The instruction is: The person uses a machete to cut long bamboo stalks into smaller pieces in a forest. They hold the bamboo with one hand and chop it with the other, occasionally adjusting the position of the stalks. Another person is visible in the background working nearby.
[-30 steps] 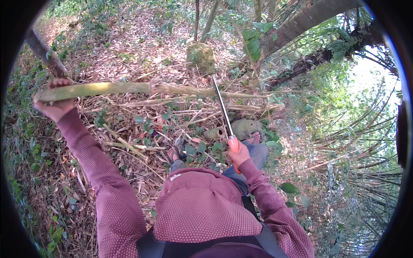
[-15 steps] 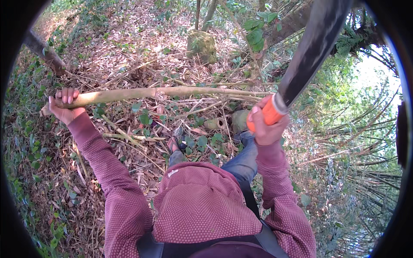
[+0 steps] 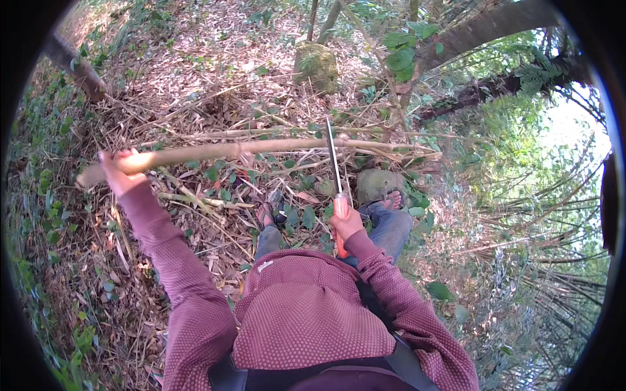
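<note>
On leaf-strewn woodland ground [image 3: 215, 85], I log remotely: one pole [image 3: 202, 153], crosswise before the body; one orange-handled machete [image 3: 334, 163] overlapping it, contact unclear; two sandalled feet [image 3: 266, 214]. Left hand [image 3: 119, 173] curled round the pole near its left end; right hand [image 3: 349, 224] closed round the machete's handle [image 3: 341, 206].

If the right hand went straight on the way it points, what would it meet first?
Leaving aside the knife it holds, the right hand would probably meet the long pole, which crosses its line ahead; depth is unclear, so it might miss it.
</note>
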A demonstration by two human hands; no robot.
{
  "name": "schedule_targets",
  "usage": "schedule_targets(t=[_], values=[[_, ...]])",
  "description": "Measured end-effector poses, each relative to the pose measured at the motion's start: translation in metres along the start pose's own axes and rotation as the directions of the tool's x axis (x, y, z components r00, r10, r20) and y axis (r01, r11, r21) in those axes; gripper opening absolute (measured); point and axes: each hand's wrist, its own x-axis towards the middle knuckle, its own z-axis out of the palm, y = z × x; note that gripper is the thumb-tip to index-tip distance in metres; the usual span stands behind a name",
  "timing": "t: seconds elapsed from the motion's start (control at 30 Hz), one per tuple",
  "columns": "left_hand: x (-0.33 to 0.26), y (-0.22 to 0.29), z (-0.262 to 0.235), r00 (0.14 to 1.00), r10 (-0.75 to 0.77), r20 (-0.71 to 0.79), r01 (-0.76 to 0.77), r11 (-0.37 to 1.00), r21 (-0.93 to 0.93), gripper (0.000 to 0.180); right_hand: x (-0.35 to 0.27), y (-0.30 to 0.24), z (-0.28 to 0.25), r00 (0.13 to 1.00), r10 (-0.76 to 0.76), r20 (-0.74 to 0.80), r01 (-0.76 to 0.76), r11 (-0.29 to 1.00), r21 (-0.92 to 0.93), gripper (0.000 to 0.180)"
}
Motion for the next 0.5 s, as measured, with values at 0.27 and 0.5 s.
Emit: schedule_targets(t=[0.27,0.5], values=[[0.049,0.001,-0.08,0.845,0.092,0.527,0.146,0.908,-0.393,0.023,-0.047,-0.125,-0.036,0.781,-0.624,-0.029,0.623,0.782,-0.03,0.021],[0.04,0.023,-0.026,0.574,0.273,0.772,0.214,0.86,-0.463,0.016,0.013,-0.072,-0.031,0.861,-0.49,-0.135,0.316,0.725,-0.612,0.031]])
